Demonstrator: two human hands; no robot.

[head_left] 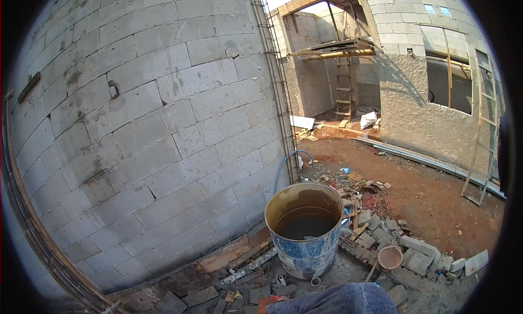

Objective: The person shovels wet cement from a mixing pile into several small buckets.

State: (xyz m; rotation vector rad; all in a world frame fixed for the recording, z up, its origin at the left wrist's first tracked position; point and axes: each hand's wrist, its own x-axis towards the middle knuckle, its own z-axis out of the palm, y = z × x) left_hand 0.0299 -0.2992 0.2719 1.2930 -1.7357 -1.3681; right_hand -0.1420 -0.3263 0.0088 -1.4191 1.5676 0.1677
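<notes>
A grey-blue sleeve (340,300) stretches leftward along the bottom edge. At its left end a small part of my right hand (265,304) shows, low over broken block pieces, beside a small red item (279,298). Its fingers are mostly cut off by the frame, so its grip cannot be made out. My left hand is out of view. Just beyond the sleeve stands a blue, worn drum (305,254) with dark water (306,224) inside. A small pale ring-shaped piece (315,282) lies at its foot. To the right sits a brown scoop (390,258) with a handle.
A grey block wall (163,128) rises on the left, with upright rebar (279,90) at its end. Rubble (419,259) lies right of the drum. Farther back are reddish soil (430,197), a wooden ladder (344,88), a leaning metal frame (485,123) and a white sack (368,120).
</notes>
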